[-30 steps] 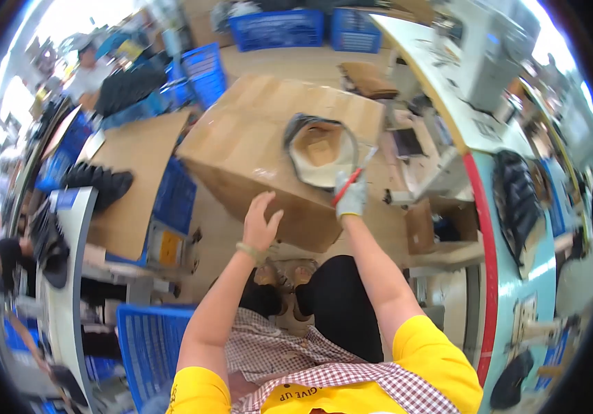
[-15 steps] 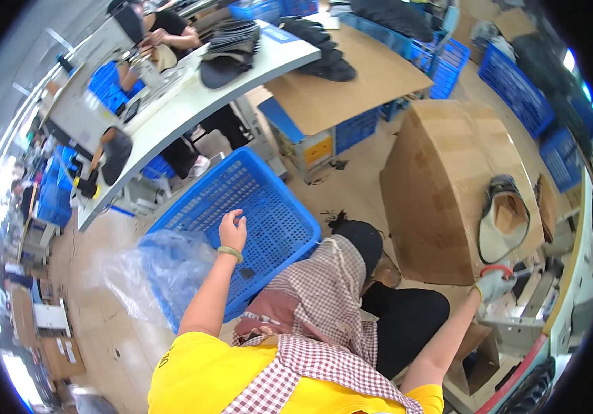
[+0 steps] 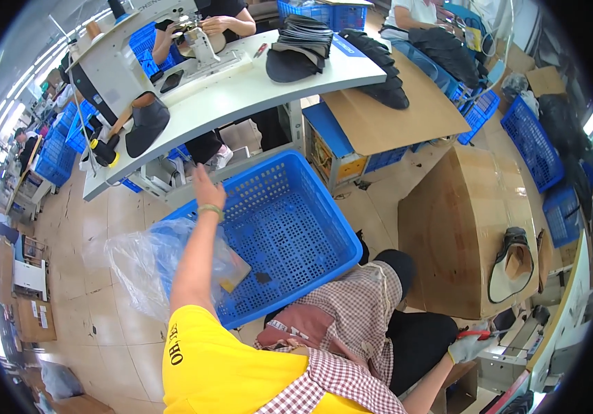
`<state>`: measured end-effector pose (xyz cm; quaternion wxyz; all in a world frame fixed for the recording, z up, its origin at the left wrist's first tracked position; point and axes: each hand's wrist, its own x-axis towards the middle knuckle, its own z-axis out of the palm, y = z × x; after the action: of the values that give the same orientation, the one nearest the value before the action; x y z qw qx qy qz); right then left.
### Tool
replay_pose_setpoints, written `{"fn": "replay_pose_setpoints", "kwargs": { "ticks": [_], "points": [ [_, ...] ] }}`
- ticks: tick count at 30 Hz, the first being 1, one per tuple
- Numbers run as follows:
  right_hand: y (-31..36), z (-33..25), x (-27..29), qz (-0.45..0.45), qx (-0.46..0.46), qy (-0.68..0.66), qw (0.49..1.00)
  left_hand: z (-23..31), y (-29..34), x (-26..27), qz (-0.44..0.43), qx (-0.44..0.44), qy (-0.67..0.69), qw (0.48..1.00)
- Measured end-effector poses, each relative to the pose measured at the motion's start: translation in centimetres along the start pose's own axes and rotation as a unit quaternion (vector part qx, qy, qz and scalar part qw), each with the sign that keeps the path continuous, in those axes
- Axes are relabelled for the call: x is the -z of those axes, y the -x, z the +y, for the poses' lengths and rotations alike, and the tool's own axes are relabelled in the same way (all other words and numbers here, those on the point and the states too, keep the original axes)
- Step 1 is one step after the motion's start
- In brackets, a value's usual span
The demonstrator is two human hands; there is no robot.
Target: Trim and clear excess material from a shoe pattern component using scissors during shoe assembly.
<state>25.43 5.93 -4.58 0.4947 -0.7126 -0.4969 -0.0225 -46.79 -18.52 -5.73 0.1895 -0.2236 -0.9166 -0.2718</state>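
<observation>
My left hand (image 3: 208,188), bare with a band at the wrist, is stretched over the far left rim of a blue plastic basket (image 3: 341,228). Its fingers are extended and hold nothing. A clear plastic bag (image 3: 134,259) hangs over the basket's left side, and a small yellowish piece (image 3: 236,273) lies inside near it. Low on the right, my right hand (image 3: 467,348) wears a light glove and is closed around red-handled scissors (image 3: 474,334). Above that hand, a cream and black shoe upper (image 3: 511,265) rests against a large cardboard box (image 3: 441,228).
Beyond the basket is a white sewing table (image 3: 224,90) with stacked dark shoe pieces (image 3: 298,52) and a dark upper (image 3: 148,124). A co-worker's hands (image 3: 217,26) are busy at the sewing machine. A brown board-topped table (image 3: 414,117) stands behind the box. Machine parts crowd the right edge.
My left hand has moved forward from over the basket's inside to its far left rim, and its fingers have straightened. My right hand still holds the scissors. The whole view has shifted.
</observation>
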Motion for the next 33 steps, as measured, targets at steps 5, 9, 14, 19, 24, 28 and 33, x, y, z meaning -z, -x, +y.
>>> {"fn": "replay_pose_setpoints", "kwargs": {
  "ticks": [5,9,14,19,24,28,33],
  "points": [
    [-0.2,-0.3,1.1,0.025,-0.058,0.019,0.998,-3.4,-11.0,3.8,0.018,0.088,-0.177,0.98],
    [-0.6,-0.5,0.1,0.023,-0.045,0.069,0.996,-8.8,-15.5,6.6,-0.03,0.127,-0.257,0.957],
    [-1.6,3.6,0.4,0.033,0.051,0.12,0.991,-7.5,-16.6,3.9,-0.09,0.149,-0.286,0.942],
    [-1.0,1.0,-1.4,-0.026,-0.012,0.073,0.997,-9.0,-16.7,2.2,0.046,0.023,-0.509,0.859],
    [-0.6,0.4,-3.0,0.015,0.044,0.042,0.998,-5.8,-15.5,4.8,0.022,-0.054,-0.401,0.914],
    [0.5,-1.2,-3.0,0.017,0.093,0.061,0.994,-0.2,-8.8,6.8,0.063,-0.121,-0.049,0.989],
    [4.5,-6.8,-2.3,-0.14,0.014,-0.146,0.979,11.5,1.4,8.3,-0.091,0.018,0.508,0.856]
  ]
}}
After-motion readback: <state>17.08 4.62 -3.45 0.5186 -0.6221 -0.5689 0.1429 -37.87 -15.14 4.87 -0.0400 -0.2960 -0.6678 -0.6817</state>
